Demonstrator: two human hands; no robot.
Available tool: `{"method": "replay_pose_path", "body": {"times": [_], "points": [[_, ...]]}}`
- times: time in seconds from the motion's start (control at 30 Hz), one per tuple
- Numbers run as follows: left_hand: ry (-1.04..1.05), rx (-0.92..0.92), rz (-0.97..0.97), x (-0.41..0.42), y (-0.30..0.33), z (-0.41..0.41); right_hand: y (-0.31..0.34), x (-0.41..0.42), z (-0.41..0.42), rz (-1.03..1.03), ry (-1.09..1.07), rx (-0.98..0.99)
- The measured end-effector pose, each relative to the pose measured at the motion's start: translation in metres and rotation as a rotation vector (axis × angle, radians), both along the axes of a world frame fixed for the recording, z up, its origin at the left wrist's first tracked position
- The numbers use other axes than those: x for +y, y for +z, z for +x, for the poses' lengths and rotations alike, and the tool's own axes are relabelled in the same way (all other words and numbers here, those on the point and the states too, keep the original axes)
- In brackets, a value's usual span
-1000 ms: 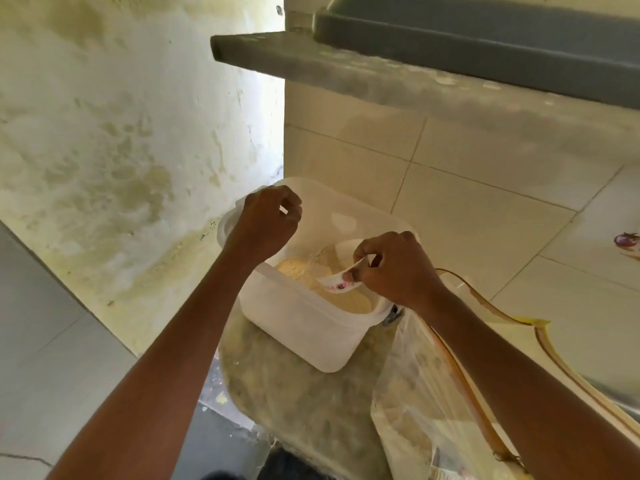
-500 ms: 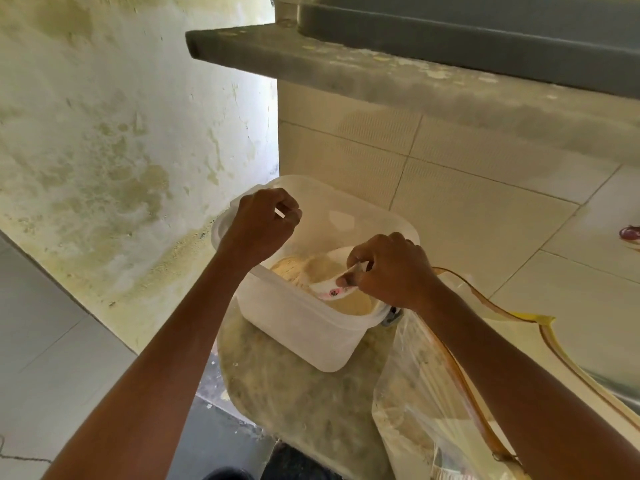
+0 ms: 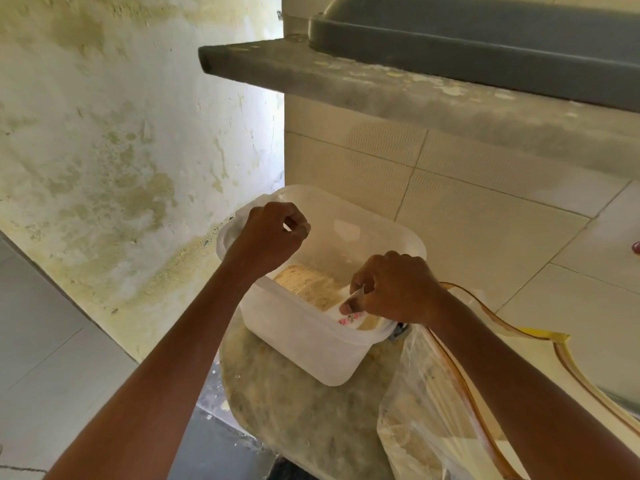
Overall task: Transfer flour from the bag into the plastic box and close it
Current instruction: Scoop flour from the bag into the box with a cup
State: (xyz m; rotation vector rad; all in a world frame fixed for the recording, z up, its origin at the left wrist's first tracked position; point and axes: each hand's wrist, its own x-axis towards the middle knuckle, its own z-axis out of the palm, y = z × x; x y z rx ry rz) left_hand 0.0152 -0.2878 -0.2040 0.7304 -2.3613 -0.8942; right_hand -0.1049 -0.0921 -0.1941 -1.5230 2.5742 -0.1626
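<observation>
Flour scooping into plastic box (image 3: pixel 311 344), both hands at rim.

Right hand (image 3: pixel 394 289) curled around small white cup (image 3: pixel 349 315), thumb pressed on cup's near edge; cup inside box at its near-right corner, tilted, mouth turned away toward flour (image 3: pixel 304 282). Pink floral print visible on cup wall; no legible writing. Left hand (image 3: pixel 270 237) curled at far-left rim of box, fingertips closed against thumb, pinching rim. Box translucent, lid off, resting on mottled round surface (image 3: pixel 294 420); long axis running from near-right to far-left. Flour heaped low in box bottom, just beyond right fingers. Clear plastic bag (image 3: pixel 433 427) standing open just right of box, beneath right forearm, holding pale flour; no readable label.
</observation>
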Motion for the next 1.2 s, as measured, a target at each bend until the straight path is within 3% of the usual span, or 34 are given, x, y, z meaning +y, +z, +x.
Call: {"method": "replay_pose_path", "body": {"times": [1.2], "points": [[-0.021, 0.001, 0.021, 0.0004, -0.0012, 0.0003, -0.008, 0.0034, -0.0063, -0.042, -0.019, 0.024]]}}
